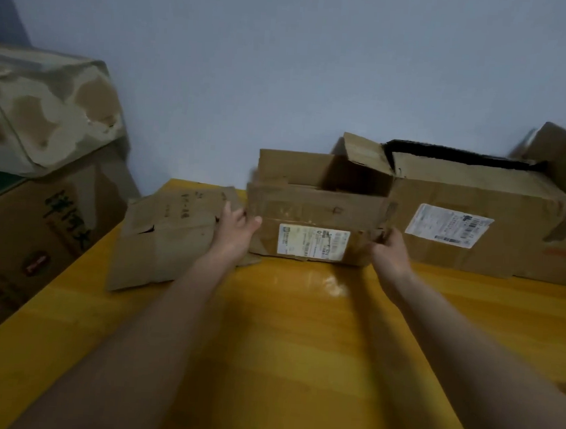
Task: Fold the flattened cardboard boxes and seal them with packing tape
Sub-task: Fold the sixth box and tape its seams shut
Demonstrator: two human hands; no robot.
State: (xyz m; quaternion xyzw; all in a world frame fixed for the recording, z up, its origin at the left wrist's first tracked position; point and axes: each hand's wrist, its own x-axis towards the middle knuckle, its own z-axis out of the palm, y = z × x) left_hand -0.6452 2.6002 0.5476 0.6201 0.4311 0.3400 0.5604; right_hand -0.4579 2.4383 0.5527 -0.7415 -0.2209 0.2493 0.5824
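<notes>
A yellow wooden table (pixel 282 348) fills the foreground, set against a pale blue wall (pixel 285 63). To the left of the table stands a large printed carton (pixel 32 240) with a crumpled, patchy box (pixel 44 110) stacked on top of it. At the far right of the table, against the wall, lies a long cardboard box (pixel 474 234) bearing a white shipping label (pixel 448 226), its top flaps raised. In the middle, just left of it, stands a small cardboard box (pixel 315 213), opened out with its top flaps up and a white label (pixel 313 243) on its near face. A flattened cardboard box (pixel 166 236) lies at the table's left edge, partly overhanging it. The left hand (pixel 235 229) rests with fingers spread against the small box's left side. The right hand (pixel 391 247) curls its fingers around the lower right corner of the same box. The edges of the small box are blurred.
</notes>
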